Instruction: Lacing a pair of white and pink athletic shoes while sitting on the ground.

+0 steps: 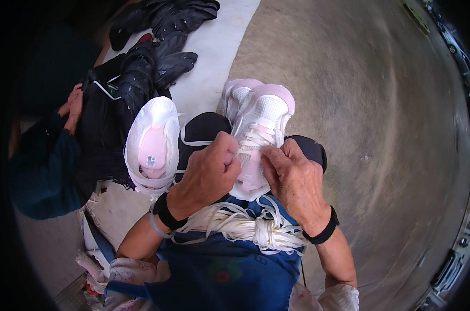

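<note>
A white and pink sneaker point(268, 109) rests over my knees, toe pointing away, with white lace point(256, 137) crossing its front. At its left side my left hand point(214, 166) is closed, fingers curled around a lace by the eyelets. My right hand point(293, 173) pinches the lace on the opposite side, above the pink tongue point(251, 172). The fingertips are partly hidden. Behind the sneaker's left edge shows another similar white and pink shoe point(235, 93). A thick knotted bundle of white shoelaces point(266, 231) lies across my lap on a blue apron point(219, 274).
Left of my knee stands another white shoe point(133, 155), its pink insole facing up. Black shoe uppers point(141, 67) are heaped beyond it on a white sheet point(214, 52). Another person's hands point(73, 106) are at the far left. Concrete floor point(369, 119) spreads to the right.
</note>
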`<state>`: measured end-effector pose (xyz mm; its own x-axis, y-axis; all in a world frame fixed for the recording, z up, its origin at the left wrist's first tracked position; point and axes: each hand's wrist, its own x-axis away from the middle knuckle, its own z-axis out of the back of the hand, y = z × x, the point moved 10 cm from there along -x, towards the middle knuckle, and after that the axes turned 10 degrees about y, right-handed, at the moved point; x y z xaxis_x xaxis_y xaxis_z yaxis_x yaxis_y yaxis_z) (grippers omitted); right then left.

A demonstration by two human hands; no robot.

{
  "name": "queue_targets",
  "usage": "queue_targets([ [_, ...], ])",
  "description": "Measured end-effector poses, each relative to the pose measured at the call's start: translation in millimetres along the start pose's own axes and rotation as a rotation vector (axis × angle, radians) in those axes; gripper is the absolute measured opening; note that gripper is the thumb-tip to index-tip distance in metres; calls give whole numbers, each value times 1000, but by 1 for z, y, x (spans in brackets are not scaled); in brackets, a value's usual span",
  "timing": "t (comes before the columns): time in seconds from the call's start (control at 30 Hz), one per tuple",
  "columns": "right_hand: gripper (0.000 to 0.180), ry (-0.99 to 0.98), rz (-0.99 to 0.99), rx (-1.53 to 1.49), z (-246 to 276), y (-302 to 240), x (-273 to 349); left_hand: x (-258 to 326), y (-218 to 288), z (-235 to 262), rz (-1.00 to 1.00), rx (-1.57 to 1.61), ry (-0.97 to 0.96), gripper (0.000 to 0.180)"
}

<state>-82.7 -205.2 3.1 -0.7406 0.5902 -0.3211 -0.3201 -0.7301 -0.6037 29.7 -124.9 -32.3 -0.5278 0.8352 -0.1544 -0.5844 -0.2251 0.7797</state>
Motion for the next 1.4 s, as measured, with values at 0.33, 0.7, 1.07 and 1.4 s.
queue_targets([
  [0.33, 13, -58, 7, 109, -19, -6, -6, 5, 2, 9, -82, -27, 25, 21],
  [0.7, 6, -295, -2, -233, -26, 4, -19, 8, -2, 7, -60, -24, 10, 20],
  [1.07, 27, 8, -673, -1588, 20, 64, 5, 2, 15, 7, -142, 5, 24, 15],
  [1.4, 28, 223, -306, -1883, 94, 52, -1, 2, 24, 6, -250, -88, 41, 20],
])
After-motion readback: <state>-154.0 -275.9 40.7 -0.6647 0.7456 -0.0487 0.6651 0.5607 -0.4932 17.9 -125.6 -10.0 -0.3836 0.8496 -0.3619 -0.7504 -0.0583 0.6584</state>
